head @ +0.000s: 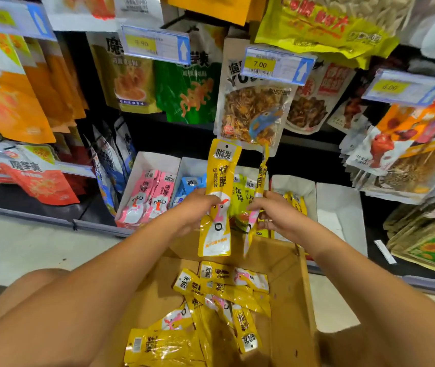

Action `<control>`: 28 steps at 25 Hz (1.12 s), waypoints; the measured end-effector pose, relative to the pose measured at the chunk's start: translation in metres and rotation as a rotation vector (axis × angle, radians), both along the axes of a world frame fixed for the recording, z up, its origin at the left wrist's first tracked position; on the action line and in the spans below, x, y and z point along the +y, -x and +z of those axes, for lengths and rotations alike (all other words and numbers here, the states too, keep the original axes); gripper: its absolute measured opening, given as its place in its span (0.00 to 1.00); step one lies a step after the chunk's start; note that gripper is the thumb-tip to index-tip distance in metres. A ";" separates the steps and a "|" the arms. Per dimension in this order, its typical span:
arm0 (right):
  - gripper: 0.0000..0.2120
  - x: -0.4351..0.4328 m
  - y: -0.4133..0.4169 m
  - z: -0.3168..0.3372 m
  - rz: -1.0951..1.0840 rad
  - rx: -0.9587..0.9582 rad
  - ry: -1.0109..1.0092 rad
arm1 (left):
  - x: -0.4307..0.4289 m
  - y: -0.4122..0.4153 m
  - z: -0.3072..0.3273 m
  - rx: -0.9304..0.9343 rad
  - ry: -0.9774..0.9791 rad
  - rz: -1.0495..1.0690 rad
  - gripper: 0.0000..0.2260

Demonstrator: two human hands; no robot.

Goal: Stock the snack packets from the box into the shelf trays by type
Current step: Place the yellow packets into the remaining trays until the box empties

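The left hand [198,210] grips a yellow packet [220,176] upright at centre. At its three o'clock, the right hand [274,215] pinches a second yellow packet [261,178], seen edge-on. At six o'clock a cardboard box [285,260] holds loose yellow packets [227,284]. Pink packets [145,197] stand at nine o'clock.

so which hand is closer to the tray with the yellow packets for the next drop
Right, probably. The right hand pinches a long yellow foil packet just beside the white card tray of yellow packets; the left hand grips its own yellow packet further left, before the blue-packet tray.
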State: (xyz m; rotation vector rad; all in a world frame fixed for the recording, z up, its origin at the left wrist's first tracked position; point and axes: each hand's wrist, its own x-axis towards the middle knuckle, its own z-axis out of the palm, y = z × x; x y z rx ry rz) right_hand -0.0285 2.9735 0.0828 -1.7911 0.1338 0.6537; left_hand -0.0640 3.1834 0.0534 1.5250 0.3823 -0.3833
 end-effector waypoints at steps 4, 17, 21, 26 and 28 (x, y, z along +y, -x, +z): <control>0.16 -0.006 -0.012 -0.019 -0.054 0.077 -0.025 | -0.003 -0.010 -0.024 0.023 -0.071 -0.003 0.12; 0.19 0.014 0.001 -0.025 -0.014 0.020 -0.048 | -0.007 -0.003 -0.038 0.135 0.005 -0.091 0.28; 0.12 0.017 0.003 -0.028 -0.032 0.013 -0.029 | -0.006 -0.003 -0.034 0.080 0.038 -0.077 0.11; 0.31 0.018 0.003 -0.027 -0.141 0.099 -0.088 | -0.006 -0.004 -0.027 0.045 0.022 -0.058 0.09; 0.23 0.016 0.007 -0.025 -0.078 0.126 -0.063 | -0.005 -0.004 -0.026 0.037 0.016 -0.050 0.12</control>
